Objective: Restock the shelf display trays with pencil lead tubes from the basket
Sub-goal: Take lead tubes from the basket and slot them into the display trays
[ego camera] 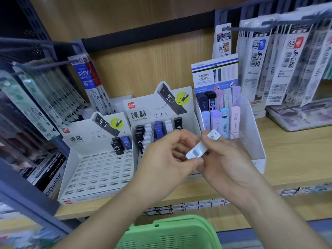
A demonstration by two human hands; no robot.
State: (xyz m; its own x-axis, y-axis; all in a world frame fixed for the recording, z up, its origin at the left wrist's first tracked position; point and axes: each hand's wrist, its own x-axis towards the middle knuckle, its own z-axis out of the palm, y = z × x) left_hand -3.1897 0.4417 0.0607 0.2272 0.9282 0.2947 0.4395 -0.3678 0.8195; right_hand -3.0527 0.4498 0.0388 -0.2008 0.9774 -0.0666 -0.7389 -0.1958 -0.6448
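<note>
Head view: the left hand (167, 155) and right hand (226, 159) both pinch one white lead tube (197, 150) between their fingertips. They hold it tilted just before the middle tray (143, 112), probably to check label and orientation. The green basket (172, 221) sits below the wrists, and the sparsely filled tray (100, 177) lies left of the left hand.

I face a light wood-grain back panel (134, 65) with a dark rail (143, 35) running across it. The pale wooden shelf board (291, 159) spans left to right near me. A dark perforated upright (30, 24) stands far left. Grey-blue floor (269, 238) shows near right.
</note>
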